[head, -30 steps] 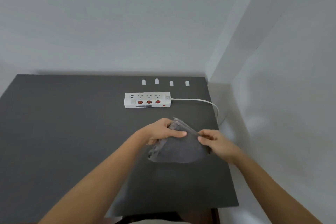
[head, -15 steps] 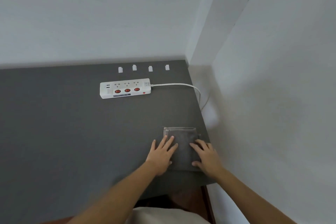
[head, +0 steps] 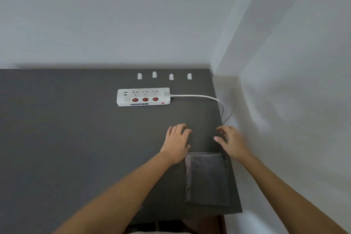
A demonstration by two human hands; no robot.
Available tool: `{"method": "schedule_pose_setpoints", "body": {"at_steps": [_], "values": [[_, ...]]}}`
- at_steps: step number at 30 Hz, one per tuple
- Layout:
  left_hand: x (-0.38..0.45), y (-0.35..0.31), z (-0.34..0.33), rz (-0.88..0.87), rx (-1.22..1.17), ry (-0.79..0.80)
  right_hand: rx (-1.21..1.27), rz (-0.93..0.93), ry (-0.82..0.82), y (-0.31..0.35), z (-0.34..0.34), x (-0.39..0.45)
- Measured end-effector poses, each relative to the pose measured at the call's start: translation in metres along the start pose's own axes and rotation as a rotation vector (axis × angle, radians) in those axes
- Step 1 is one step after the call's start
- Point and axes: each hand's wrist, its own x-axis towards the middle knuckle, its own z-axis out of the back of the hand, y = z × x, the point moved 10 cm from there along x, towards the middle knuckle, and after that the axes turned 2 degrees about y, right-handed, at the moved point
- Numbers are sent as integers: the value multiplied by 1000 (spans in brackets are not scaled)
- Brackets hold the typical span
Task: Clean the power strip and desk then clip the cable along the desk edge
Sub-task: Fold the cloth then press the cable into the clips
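A white power strip [head: 143, 96] with three red switches lies on the dark grey desk [head: 66, 138]. Its white cable [head: 201, 97] runs right and drops over the desk's right edge. Several small white cable clips [head: 154, 74] stand in a row behind the strip. A folded grey cloth [head: 208, 178] lies flat near the desk's front right corner. My left hand [head: 177, 142] and my right hand [head: 230, 141] hover beyond the cloth, fingers spread, holding nothing, between the cloth and the strip.
White walls close off the back and the right side, with a narrow gap between the desk's right edge [head: 226, 138] and the wall. The desk's front edge [head: 190, 216] is just below the cloth.
Both hands laid the folded cloth flat on the desk, let go of it and moved forward past it toward the power strip.
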Motion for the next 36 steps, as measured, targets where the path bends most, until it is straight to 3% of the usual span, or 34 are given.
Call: {"method": "schedule_pose_setpoints", "body": {"at_steps": [6, 11, 13, 16, 20, 23, 27, 33, 36], "values": [[97, 38, 42, 7, -29, -62, -9, -70, -43, 12, 12, 86], [155, 62, 30, 12, 137, 50, -273, -163, 11, -5, -1, 148], [164, 75, 25, -32, 155, 27, -388, -188, 32, -11, -5, 166], [159, 99, 31, -162, 184, -123, -451, -54, 40, 5, -17, 188], [136, 156, 65, -206, 224, -333, -318, 183, 76, 69, -43, 209], [130, 215, 99, -86, 197, -413, -221, 257, 36, 129, -64, 229], [131, 281, 134, 135, 119, -453, -137, 224, -13, 183, -93, 264], [140, 313, 147, 281, -125, -451, -91, 150, -10, 205, -109, 299], [146, 316, 147, 324, -150, -435, -74, 210, 29, 224, -118, 305]]}}
